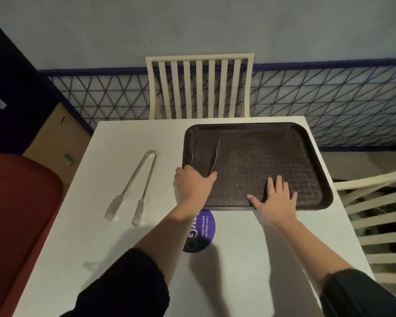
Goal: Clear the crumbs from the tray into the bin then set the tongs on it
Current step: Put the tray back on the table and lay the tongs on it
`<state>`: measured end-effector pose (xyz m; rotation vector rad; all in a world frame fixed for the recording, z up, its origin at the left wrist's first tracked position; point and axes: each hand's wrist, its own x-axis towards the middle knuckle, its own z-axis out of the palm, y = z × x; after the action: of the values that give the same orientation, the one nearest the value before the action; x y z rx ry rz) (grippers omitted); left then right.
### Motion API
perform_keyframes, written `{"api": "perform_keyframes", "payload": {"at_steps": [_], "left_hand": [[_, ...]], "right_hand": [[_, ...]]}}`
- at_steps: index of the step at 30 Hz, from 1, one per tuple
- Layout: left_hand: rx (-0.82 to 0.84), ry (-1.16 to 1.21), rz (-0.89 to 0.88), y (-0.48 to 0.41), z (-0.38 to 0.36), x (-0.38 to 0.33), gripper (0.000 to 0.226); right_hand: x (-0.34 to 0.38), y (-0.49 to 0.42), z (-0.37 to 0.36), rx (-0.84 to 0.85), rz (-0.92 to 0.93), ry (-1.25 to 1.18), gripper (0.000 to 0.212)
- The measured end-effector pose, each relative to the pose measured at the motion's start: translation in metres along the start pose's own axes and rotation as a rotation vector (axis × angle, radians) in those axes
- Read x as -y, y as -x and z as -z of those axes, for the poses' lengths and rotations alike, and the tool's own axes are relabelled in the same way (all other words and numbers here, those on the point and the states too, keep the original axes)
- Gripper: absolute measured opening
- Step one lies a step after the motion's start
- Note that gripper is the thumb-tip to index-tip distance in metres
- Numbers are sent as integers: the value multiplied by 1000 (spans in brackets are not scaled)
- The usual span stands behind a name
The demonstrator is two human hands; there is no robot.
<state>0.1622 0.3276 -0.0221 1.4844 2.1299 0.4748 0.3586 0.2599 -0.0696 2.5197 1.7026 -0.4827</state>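
Single head-worn view, close above the table [124, 248], steeply downward, perhaps standing.

The tray [256, 161] looks like dark brown plastic, its floor moulded in a rough, matt waffle grid and its rim smoother with a faint sheen. The tongs [147, 179] are clear, slightly cloudy plastic, smooth along the arms and ribbed at the tips. The counter [146, 259] is a smooth white top with a dull finish and bears a round purple sticker [207, 225] that is printed and faintly glossy; the chair [199, 88] is cream-painted wood in plain slats, the box [55, 138] raw brown cardboard, and the sleeves [128, 284] dark matt cloth.
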Motion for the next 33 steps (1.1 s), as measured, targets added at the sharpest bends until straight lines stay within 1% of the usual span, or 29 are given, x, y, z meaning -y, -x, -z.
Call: {"api": "perform_keyframes", "payload": {"at_steps": [3,8,15,19,21,23,25,27,29,30,32,33], "left_hand": [[13,12,38,-6,-25,-19,83],[-32,-12,64,-11,-52,-38,86],[-80,-70,43,-10,-71,-40,82],[-23,-131,40,-5,-68,-39,101],[-7,-135,22,1,-59,-37,104],[-37,-67,-24,8,-43,-26,97],[-119,10,-109,15,-18,-1,80],[-317,27,-254,18,16,37,60],[-518,-22,-319,12,50,84,51],[-523,-14,-259,10,69,106,52],[-396,48,-60,7,100,142,66],[-361,37,5,6,113,159,75]], "right_hand": [[-2,-1,-3,-3,2,-9,91],[-6,-2,-5,-19,10,-28,90],[-11,-4,-9,-29,8,-49,89],[-13,-5,-9,-42,4,-48,89],[-15,-4,-8,-33,-3,-43,89],[-17,-1,-4,-38,-5,-56,86],[-15,5,1,-120,9,-153,78],[-5,14,8,-284,71,-303,62],[17,20,12,-380,218,-409,50],[33,21,12,-386,328,-432,47],[73,22,13,-344,559,-414,46],[95,22,13,-309,661,-386,47]]}}
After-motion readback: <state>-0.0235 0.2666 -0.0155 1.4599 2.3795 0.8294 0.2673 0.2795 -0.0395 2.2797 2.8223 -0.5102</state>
